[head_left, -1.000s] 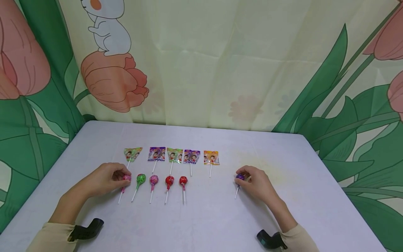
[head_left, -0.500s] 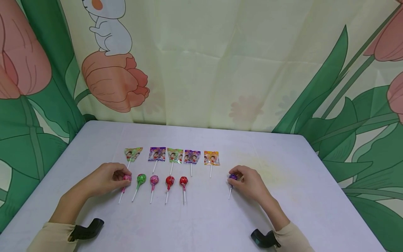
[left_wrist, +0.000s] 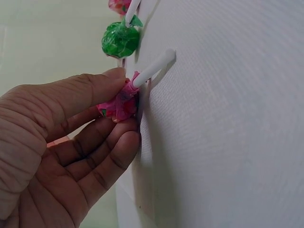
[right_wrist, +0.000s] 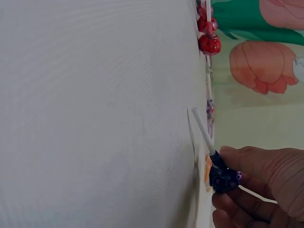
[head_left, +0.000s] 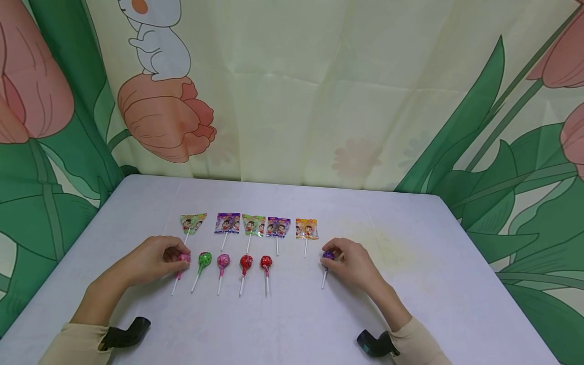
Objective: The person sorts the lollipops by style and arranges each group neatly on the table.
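Note:
My left hand (head_left: 157, 259) pinches the wrapped head of a pink lollipop (left_wrist: 121, 105) at the left end of the near row, its white stick toward me. On the right, a dark purple lollipop (right_wrist: 224, 179) is held by its head between the thumb and fingers of my right hand (head_left: 353, 261). Beside the pink one lie a green lollipop (head_left: 205, 259), another pink lollipop (head_left: 223, 260) and two red lollipops, one red lollipop (head_left: 246, 261) left of the other red lollipop (head_left: 266, 261). The right hand is to the right of this row, apart from it.
Behind runs a row of flat-packed lollipops: a green packet (head_left: 192, 223), a purple packet (head_left: 227, 223), a second green packet (head_left: 253, 224), a second purple packet (head_left: 278, 226) and an orange packet (head_left: 306, 228). A printed curtain (head_left: 292, 101) hangs behind the white table (head_left: 292, 324).
My right hand has moved left with the purple lollipop, nearer to the row's right end. The left hand stays in place on the pink lollipop.

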Demonstrator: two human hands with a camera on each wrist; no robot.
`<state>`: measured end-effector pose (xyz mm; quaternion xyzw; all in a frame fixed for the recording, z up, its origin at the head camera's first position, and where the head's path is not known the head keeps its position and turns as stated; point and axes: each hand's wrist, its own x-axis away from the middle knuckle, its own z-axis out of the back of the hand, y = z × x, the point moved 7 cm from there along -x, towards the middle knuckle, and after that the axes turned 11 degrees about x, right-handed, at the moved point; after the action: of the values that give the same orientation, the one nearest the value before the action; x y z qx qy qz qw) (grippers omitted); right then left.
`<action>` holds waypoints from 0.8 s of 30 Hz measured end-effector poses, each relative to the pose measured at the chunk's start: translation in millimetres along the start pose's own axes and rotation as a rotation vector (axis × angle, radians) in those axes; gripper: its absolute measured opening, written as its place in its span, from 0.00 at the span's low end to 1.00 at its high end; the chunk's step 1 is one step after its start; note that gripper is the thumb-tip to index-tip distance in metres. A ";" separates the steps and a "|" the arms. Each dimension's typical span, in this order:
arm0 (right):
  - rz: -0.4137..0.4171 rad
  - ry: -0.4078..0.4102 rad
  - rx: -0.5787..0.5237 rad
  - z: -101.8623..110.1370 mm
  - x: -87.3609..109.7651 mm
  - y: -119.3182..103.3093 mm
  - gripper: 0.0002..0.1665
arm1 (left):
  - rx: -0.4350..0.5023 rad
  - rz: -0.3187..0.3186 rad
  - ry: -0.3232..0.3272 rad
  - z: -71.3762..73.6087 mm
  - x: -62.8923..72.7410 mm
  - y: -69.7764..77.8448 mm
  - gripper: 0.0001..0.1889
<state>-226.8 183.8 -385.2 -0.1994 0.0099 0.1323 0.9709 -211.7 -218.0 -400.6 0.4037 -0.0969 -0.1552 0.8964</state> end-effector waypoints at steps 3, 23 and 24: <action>0.012 -0.003 -0.014 -1.0 -1.0 -4.6 0.12 | 0.000 -0.002 -0.001 0.3 0.1 0.5 0.09; 0.100 -0.020 -0.037 -9.8 -7.3 -31.6 0.10 | -0.005 -0.001 0.005 0.0 0.8 0.6 0.09; 0.104 -0.022 -0.038 -10.3 -7.7 -33.2 0.10 | -0.006 -0.003 0.005 0.0 0.8 0.7 0.09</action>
<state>-225.2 148.5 -381.4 -0.2156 0.0069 0.1848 0.9588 -210.9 -217.9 -400.0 0.4017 -0.0935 -0.1558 0.8976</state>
